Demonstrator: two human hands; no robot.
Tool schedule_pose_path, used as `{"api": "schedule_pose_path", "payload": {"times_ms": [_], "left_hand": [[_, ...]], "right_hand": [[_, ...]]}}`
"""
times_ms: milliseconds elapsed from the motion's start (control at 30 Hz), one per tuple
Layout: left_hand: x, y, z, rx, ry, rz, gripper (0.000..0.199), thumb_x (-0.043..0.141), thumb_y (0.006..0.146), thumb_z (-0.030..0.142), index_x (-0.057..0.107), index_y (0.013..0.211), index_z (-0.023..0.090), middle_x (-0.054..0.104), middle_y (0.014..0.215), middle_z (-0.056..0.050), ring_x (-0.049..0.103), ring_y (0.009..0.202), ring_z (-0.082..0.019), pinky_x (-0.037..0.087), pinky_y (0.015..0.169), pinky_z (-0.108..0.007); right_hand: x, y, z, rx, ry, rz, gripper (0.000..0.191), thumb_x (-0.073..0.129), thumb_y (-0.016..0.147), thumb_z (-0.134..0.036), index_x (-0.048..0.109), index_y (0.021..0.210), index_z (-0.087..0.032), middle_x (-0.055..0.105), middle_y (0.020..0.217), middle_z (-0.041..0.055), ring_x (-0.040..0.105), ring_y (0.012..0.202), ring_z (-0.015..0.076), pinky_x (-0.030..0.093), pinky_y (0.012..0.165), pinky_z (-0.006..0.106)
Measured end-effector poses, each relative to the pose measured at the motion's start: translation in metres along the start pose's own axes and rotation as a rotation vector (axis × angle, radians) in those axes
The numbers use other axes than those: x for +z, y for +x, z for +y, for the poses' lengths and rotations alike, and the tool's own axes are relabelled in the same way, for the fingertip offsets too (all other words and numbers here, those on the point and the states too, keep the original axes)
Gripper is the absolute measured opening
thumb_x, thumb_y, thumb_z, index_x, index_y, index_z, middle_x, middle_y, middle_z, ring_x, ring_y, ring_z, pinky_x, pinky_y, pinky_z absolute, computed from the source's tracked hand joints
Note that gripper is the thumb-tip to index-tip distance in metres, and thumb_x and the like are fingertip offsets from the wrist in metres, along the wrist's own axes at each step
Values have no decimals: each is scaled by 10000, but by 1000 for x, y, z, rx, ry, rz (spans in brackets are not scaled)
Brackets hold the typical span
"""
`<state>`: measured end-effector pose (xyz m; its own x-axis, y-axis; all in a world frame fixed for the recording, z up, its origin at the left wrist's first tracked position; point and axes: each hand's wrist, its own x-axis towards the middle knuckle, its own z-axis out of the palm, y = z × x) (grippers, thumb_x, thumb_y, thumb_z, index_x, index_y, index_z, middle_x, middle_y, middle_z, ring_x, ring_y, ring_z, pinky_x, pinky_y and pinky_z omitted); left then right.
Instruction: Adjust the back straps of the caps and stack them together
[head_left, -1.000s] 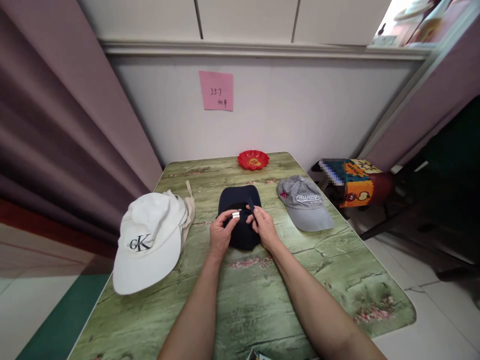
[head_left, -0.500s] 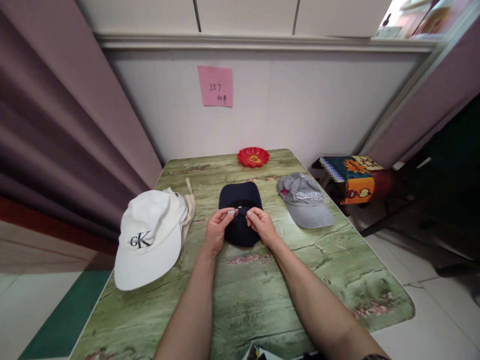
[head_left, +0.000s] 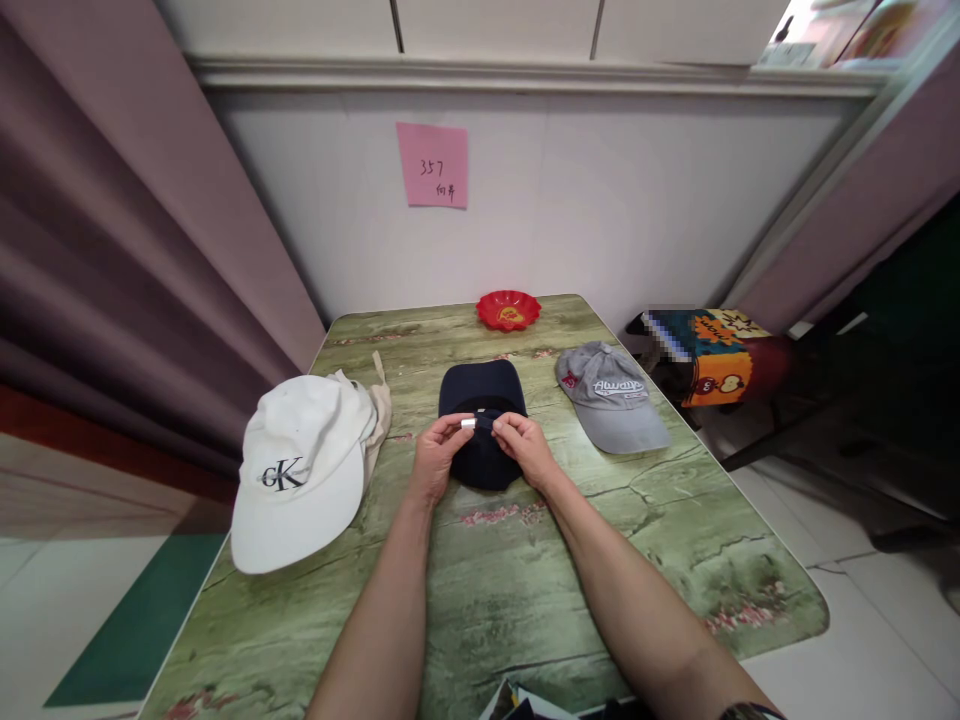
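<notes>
A dark navy baseball cap (head_left: 481, 385) lies in the middle of the table, its brim toward the wall and its back strap toward me. With thumb and fingers my left hand (head_left: 436, 455) pinches the silvery buckle (head_left: 468, 423) on the strap. My right hand (head_left: 526, 448) is closed on the dark strap (head_left: 486, 421) just right of the buckle. To the left sits a white cap (head_left: 304, 480) with black CK letters, a beige cloth strap beside it. A grey cap (head_left: 611, 400) with white lettering rests to the right.
The green wood-patterned table (head_left: 480, 600) carries a red scalloped dish (head_left: 508, 311) near the wall. A pink note (head_left: 433, 165) is stuck on the wall. Right of the table stands a stool with a colourful cover (head_left: 716, 360). Papers (head_left: 525, 703) show at the near edge.
The buckle in my left hand has turned slightly and looks brighter. Both hands keep their pinch on the strap. The view has shifted a little.
</notes>
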<state>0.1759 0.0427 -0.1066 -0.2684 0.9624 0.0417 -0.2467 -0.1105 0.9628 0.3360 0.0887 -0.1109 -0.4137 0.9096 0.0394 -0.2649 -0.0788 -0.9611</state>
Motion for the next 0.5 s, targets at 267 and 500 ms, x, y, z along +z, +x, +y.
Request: {"api": "schedule_pose_path", "payload": {"times_ms": [267,500], "left_hand": [[2,-2,2,-2,22,-24,301,817,682,271,747,967,205,738,928,-29,639,848,-146,470,832,-274],[-1,0,0,-7,21,-41,308,823,672,249,729,960,191,730,918,-29,642,852,-148,472,827,-268]], "right_hand": [[0,-1,-1,23,1,-3,300,659,802,-456,590,717,-176,465,533,-58,319,450,57,183,446,208],[1,-2,-1,39,11,15,299,648,789,-462,559,712,-188,465,535,-62,312,439,58,187,432,203]]}}
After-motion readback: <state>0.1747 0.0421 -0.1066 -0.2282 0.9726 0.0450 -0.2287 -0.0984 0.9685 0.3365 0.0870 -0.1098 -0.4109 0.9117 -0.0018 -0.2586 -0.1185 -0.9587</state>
